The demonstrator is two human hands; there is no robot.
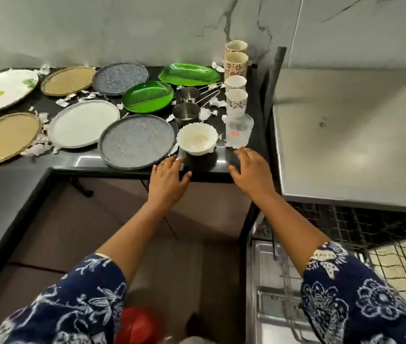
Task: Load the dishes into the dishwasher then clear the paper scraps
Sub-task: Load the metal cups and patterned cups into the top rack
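Home kitchen, dish-laden counter [132,167], dishwasher rack [371,234]

Soft indoor light, motion blur, wide-angle warping.

red object [138,325]: cut off, blurred | dishwasher rack [383,244]: partly hidden

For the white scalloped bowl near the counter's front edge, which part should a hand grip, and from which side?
Pinch the near rim of the white bowl, thumb inside, coming from the front. It stands upright and open, and the grey plate at its left and the glass at its right crowd the sides.
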